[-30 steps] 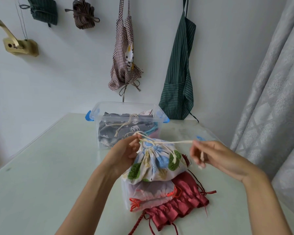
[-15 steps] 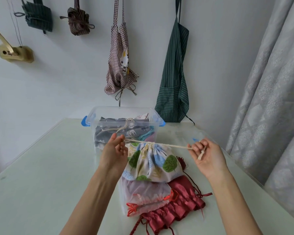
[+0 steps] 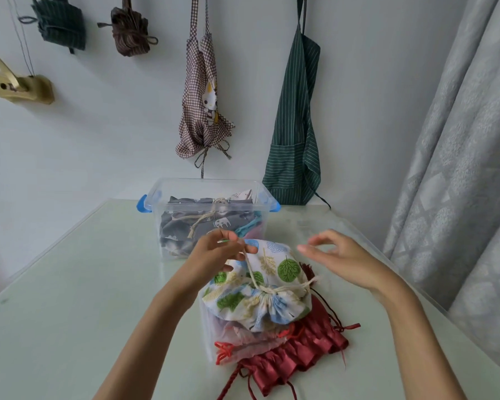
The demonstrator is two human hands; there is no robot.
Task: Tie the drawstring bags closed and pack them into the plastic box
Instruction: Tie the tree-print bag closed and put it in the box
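A leaf-print drawstring bag (image 3: 267,287) lies on top of a pile, its mouth cinched and facing me. My left hand (image 3: 220,251) pinches one end of its cream cord (image 3: 250,269) above the bag's far side. My right hand (image 3: 337,256) hovers to the right of the bag with fingers spread, holding nothing; the cord's other end (image 3: 311,282) lies loose on the bag. Under it lie a sheer pink bag (image 3: 243,339) with a red cord and a red satin bag (image 3: 298,359). The clear plastic box (image 3: 185,187) with blue clips stands behind, holding a grey printed bag (image 3: 185,223).
The pale green table (image 3: 84,284) meets a white wall where aprons (image 3: 295,134) and folded cloths hang. A grey curtain (image 3: 459,168) hangs close along the table's right edge.
The cord was pulled taut between both hands. My right hand has since let go of its end, and the bag has tipped so its cinched mouth faces me.
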